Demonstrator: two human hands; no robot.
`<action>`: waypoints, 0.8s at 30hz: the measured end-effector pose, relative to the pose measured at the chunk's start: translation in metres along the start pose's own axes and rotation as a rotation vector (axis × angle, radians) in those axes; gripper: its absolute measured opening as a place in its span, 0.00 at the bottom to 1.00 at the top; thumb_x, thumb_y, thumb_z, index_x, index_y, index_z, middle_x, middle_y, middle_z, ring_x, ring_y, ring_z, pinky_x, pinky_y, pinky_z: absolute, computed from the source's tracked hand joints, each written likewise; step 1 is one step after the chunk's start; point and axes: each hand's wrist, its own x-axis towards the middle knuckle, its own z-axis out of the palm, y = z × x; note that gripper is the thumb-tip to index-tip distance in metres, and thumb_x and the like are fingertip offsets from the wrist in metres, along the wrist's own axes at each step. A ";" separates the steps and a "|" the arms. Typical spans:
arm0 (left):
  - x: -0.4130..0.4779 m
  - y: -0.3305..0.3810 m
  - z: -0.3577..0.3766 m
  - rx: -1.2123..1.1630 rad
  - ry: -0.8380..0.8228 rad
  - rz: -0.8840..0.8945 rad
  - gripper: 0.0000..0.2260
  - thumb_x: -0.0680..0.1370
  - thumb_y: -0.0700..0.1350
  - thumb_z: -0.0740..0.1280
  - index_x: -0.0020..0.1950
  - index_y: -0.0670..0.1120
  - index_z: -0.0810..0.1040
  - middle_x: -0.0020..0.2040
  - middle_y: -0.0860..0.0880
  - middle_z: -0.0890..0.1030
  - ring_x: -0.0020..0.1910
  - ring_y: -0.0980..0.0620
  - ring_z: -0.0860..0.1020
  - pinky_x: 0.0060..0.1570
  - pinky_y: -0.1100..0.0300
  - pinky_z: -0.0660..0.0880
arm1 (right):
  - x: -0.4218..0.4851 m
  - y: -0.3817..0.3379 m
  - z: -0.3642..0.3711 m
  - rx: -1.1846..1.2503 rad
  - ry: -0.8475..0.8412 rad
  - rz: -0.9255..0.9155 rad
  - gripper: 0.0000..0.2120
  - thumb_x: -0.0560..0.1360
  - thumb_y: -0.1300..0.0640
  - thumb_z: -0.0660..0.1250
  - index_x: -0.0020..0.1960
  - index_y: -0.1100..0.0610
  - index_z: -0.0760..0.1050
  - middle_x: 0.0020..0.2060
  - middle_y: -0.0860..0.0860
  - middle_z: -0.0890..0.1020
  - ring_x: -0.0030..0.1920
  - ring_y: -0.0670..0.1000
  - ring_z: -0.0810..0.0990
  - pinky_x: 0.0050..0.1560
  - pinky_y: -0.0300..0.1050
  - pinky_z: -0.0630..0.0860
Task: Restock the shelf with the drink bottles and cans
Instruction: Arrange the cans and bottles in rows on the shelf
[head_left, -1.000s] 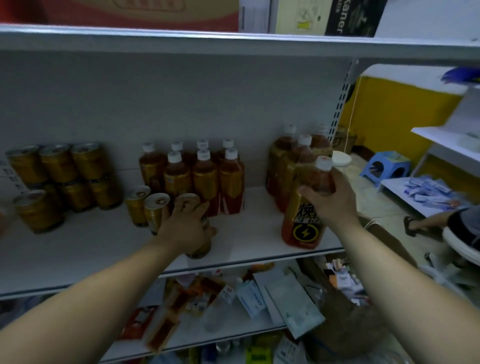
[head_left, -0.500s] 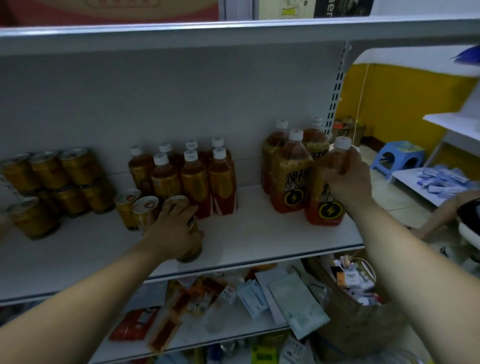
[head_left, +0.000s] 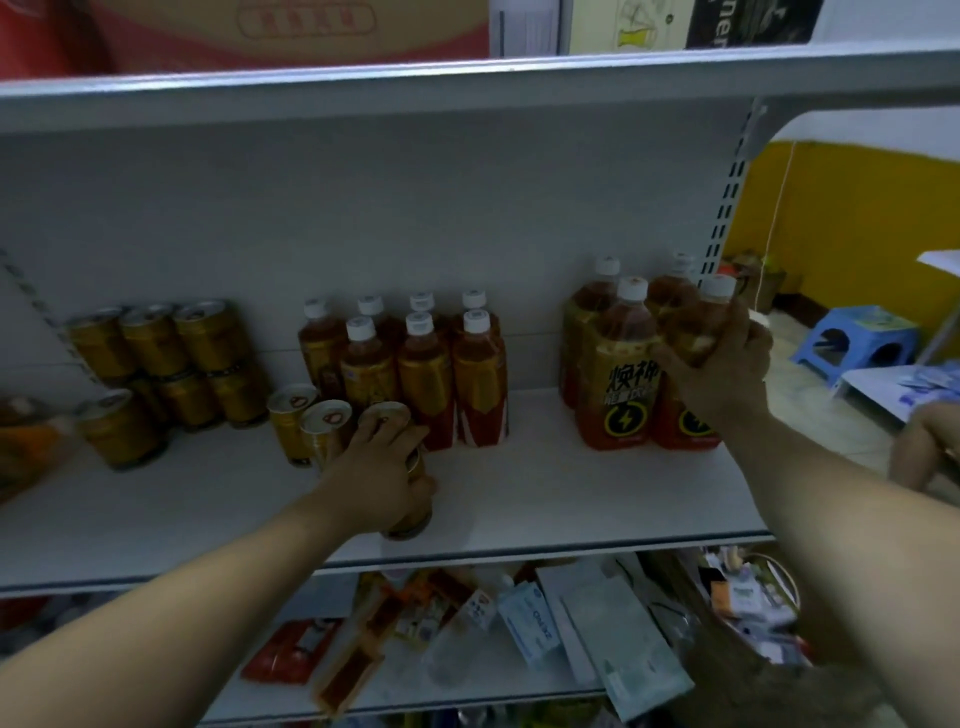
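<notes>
The left hand (head_left: 382, 475) is wrapped around a gold can (head_left: 410, 488) standing near the front of the shelf (head_left: 545, 499), fingers closed on its body, just beside two more cans (head_left: 311, 426). The right hand (head_left: 722, 364) has its fingers clamped on the shoulder of a big orange bottle (head_left: 696, 364), set down at the shelf's right end, touching its neighbour (head_left: 621, 374). That bottle stands close to the open end; I'd judge a careless release or nudge could tip it off the side. The can sits close to the front lip too, and sliding it back blind could knock the small bottles (head_left: 431, 374) behind it.
</notes>
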 end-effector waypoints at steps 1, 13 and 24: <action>-0.001 0.001 -0.003 -0.002 -0.023 -0.001 0.31 0.76 0.61 0.55 0.77 0.54 0.50 0.78 0.50 0.46 0.76 0.43 0.42 0.70 0.38 0.49 | 0.000 0.001 -0.001 -0.005 -0.015 0.017 0.55 0.63 0.30 0.68 0.78 0.52 0.44 0.74 0.63 0.54 0.72 0.66 0.56 0.68 0.65 0.60; -0.006 -0.076 -0.020 -0.141 0.161 -0.043 0.29 0.79 0.53 0.58 0.76 0.44 0.54 0.76 0.42 0.56 0.75 0.40 0.53 0.71 0.45 0.54 | -0.155 -0.141 0.095 0.032 -0.596 -0.320 0.42 0.64 0.28 0.66 0.72 0.45 0.61 0.69 0.50 0.66 0.68 0.53 0.66 0.66 0.51 0.66; -0.056 -0.136 0.016 -0.419 0.249 -0.105 0.30 0.69 0.49 0.74 0.66 0.44 0.67 0.68 0.45 0.63 0.58 0.41 0.73 0.51 0.55 0.70 | -0.252 -0.199 0.165 0.241 -0.643 -0.190 0.34 0.67 0.43 0.73 0.68 0.46 0.61 0.64 0.49 0.66 0.60 0.50 0.72 0.53 0.40 0.68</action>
